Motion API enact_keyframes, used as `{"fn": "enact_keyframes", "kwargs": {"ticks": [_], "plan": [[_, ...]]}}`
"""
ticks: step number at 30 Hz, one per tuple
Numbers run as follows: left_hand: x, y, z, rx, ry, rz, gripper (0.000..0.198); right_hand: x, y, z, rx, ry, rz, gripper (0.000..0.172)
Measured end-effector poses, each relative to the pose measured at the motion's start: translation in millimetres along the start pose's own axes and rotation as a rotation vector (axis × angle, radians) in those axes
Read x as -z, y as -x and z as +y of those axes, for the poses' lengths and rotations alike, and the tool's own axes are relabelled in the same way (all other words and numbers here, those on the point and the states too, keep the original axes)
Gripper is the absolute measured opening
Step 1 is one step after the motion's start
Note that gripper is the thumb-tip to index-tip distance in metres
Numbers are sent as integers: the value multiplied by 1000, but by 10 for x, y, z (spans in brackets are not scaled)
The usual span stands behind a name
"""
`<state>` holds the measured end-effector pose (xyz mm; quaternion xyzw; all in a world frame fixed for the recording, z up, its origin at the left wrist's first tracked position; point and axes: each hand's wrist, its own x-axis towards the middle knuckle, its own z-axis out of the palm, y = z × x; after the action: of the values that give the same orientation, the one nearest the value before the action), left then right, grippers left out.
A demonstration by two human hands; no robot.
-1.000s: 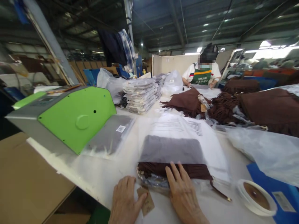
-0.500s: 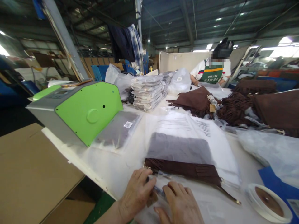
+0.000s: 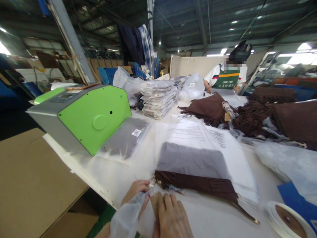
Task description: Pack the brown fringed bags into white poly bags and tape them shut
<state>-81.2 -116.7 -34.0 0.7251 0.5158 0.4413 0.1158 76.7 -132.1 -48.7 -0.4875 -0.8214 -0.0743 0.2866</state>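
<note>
At the table's near edge my left hand point(image 3: 136, 195) is closed, its fingertips pinching clear plastic point(image 3: 151, 185) by the left end of the brown bag. A translucent plastic bag point(image 3: 127, 213) drapes over the left wrist and partly hides that hand. My right hand point(image 3: 172, 215) is curled over a small brown card tag point(image 3: 155, 202), fingers together and thumb low beside it. Just beyond both hands lies a dark brown fringed bag point(image 3: 195, 181) with a strap trailing right. It rests partly inside or on a clear printed plastic bag point(image 3: 185, 132) with grey material; which, I cannot tell.
A green and grey machine point(image 3: 99, 115) stands left, a barcoded packet point(image 3: 123, 138) beside it. Packed bags point(image 3: 158, 97) are stacked behind. Brown fringed bags point(image 3: 208, 107) lie at right, and a tape roll point(image 3: 287, 218) sits front right. A co-worker point(image 3: 228, 79) stands across the table.
My left hand has shifted left and down, with translucent plastic now over its wrist. My right hand has moved slightly left onto the brown tag. The fringed bag stays put.
</note>
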Motion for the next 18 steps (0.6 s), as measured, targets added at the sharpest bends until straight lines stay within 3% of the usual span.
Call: {"fn": "enact_keyframes", "kwargs": {"ticks": [3,7,12,15,18], "plan": [[-85,40,-117,-76,-43,29,9,-211,42,-196,-12,243,71,36],[-129,62,-276,-114,-47,57,13,-245,49,-220,-16,326,75,34],[-52,3,-262,-36,19,30,19,-43,43,-135,156,177,217,24],[-19,-56,-142,10,49,-1,24,130,-27,-105,186,97,190,19],[-28,-92,-83,-70,37,52,23,304,-137,-16,167,-133,99,18]]}}
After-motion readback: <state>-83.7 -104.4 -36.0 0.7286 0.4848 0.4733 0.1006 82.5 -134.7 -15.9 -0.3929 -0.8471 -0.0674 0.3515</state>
